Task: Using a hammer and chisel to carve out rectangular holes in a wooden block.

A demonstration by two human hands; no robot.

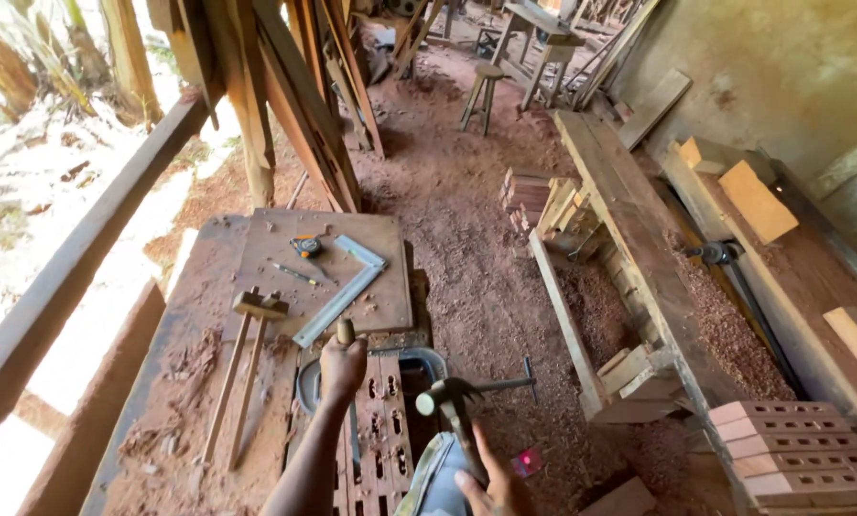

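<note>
My left hand (341,366) is closed around a wooden-handled chisel (345,332), held upright over reddish wooden slats (382,420) with rows of cut holes. My right hand (493,485) grips the handle of a claw hammer (444,397), whose head is raised just right of the chisel. The slats lie on a dusty workbench (199,382).
On the bench lie a metal square (341,291), a tape measure (306,247), a pencil (292,273) and two wooden mallets (256,311). A long plank bench (629,229), stacked slotted wood pieces (791,449), sawdust floor and stools (486,91) lie to the right and beyond.
</note>
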